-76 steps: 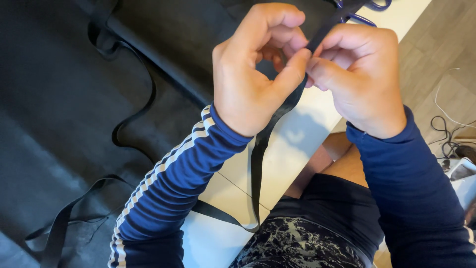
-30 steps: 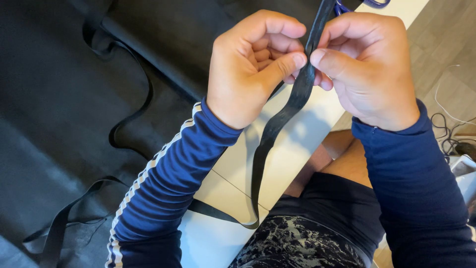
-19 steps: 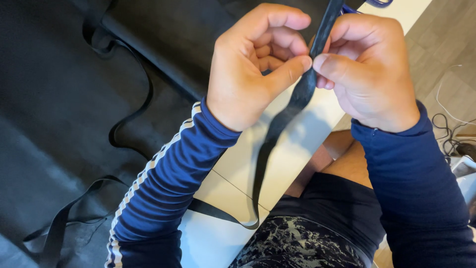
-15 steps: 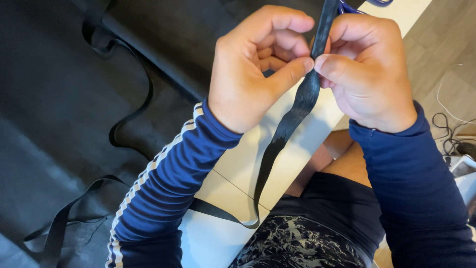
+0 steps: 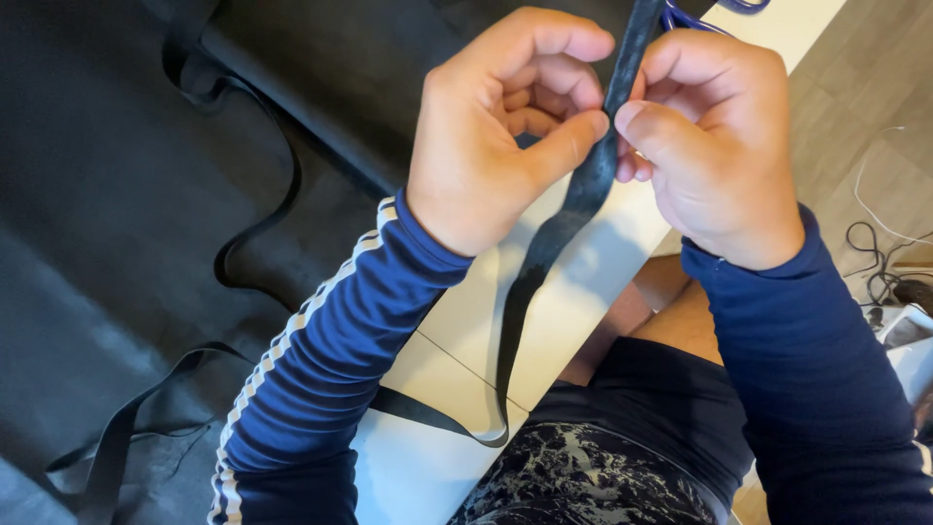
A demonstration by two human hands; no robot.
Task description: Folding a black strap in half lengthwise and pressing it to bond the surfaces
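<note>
Since half a second ago both hands have barely shifted, left hand [image 5: 486, 146] and right hand [image 5: 714, 146] pinching the black strap [image 5: 583, 190] between thumbs and fingers, its tail hanging below the pinch over the white table [image 5: 573, 311].

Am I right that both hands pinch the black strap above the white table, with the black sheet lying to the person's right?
Not quite. The head view shows the black sheet lying to the person's left, not the right. The rest holds: the left hand and right hand both pinch the black strap above the white table.
</note>
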